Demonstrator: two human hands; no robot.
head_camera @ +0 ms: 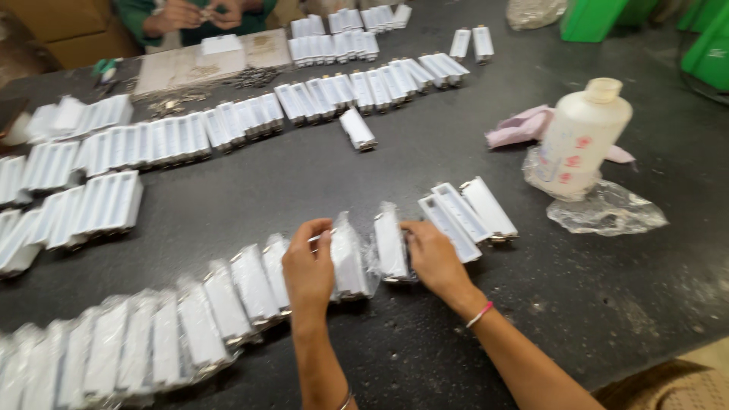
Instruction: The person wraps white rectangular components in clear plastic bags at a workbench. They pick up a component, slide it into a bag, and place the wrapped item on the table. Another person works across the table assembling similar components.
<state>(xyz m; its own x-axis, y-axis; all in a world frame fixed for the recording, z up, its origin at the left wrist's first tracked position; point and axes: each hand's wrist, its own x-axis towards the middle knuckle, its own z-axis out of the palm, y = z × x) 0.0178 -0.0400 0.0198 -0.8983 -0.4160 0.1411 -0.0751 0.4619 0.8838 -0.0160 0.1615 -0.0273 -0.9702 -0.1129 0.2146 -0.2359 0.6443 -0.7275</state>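
A dark worktable (425, 175) is carrying long rows of white plastic-wrapped parts (228, 292). The left hand (307, 267) is pinching one wrapped piece (348, 258) in the near row; the right hand (434, 257) is gripping its neighbour (389, 244).

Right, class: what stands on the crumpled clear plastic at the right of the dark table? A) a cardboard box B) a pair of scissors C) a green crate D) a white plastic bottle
D: a white plastic bottle stands upright on the crumpled clear plastic, to the right of the person's right hand, with a pink cloth just behind it.
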